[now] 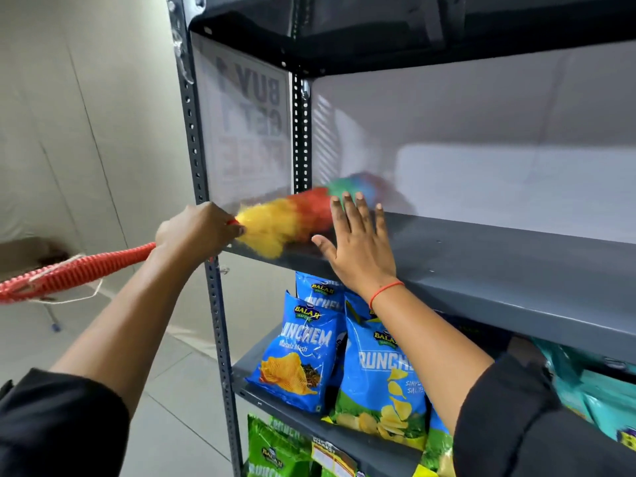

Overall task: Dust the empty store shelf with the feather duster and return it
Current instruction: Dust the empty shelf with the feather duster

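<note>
The feather duster [289, 215] has a fluffy head banded yellow, red, green and blue, and a long red ribbed handle [75, 270] that sticks out to the left. Its head lies on the left end of the empty grey shelf [499, 266], blurred at the tip. My left hand [198, 230] is closed around the handle right behind the yellow feathers. Flat on the shelf's front edge rests my right hand [358, 242], fingers spread, just in front of the duster head and holding nothing.
A slotted grey upright [199, 160] frames the rack's left side, with a reversed "BUY 1 GET 1" sign [251, 108] behind it. Blue chip bags [303, 352] fill the shelf below, green bags [275, 449] lower down. A dark shelf [378, 25] sits overhead. A wall and tiled floor lie left.
</note>
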The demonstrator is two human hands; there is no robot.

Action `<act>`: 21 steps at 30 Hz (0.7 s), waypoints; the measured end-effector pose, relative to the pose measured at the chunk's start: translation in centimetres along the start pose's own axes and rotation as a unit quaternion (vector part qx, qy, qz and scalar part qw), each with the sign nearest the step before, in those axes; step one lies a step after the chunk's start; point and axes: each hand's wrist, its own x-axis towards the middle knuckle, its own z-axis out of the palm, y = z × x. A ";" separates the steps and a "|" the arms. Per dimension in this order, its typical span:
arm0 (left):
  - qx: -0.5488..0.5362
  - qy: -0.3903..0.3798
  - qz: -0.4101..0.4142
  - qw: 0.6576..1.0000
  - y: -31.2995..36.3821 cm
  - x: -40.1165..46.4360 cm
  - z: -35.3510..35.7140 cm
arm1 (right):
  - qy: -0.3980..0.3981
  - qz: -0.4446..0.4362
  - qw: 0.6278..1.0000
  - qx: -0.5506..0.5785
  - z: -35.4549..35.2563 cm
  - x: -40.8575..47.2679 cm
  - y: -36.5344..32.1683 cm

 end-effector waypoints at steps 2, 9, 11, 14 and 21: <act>0.002 -0.021 0.007 1.000 -0.9 0.3 0.7 | -0.013 -0.033 0.999 -0.020 0.8 0.6 -1.1; 0.026 0.066 -0.023 0.997 -2.5 1.8 2.5 | -0.021 -0.046 0.995 -0.088 2.6 2.3 -3.6; -0.004 0.047 0.011 0.999 -2.4 2.3 2.9 | -0.023 -0.065 0.994 -0.090 3.0 2.9 -4.4; -0.005 -0.001 0.023 1.000 -2.9 2.8 3.4 | -0.030 -0.079 0.992 -0.095 3.5 3.4 -5.2; -0.016 0.069 0.017 0.997 -2.0 3.1 3.0 | -0.017 -0.060 0.995 -0.079 3.4 3.2 -5.2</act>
